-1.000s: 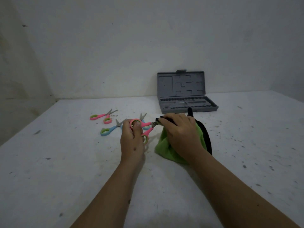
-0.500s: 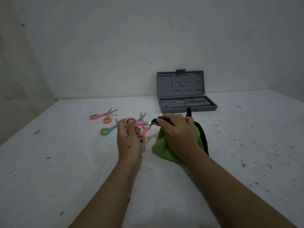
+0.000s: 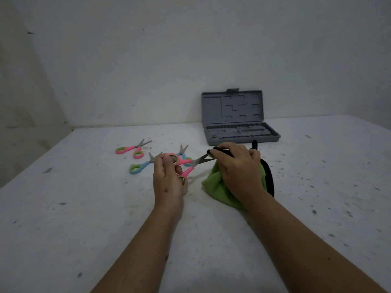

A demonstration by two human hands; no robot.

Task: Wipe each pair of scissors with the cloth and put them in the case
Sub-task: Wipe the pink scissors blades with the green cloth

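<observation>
Left hand grips the pink-handled scissors by the finger loops, blades parted and raised off the white table. Right hand is closed on the green-and-black cloth, pinching it at the blade tips. Two blue-handled pairs, and, apparently, and another pink pair lie near. The grey case stands open behind.
</observation>
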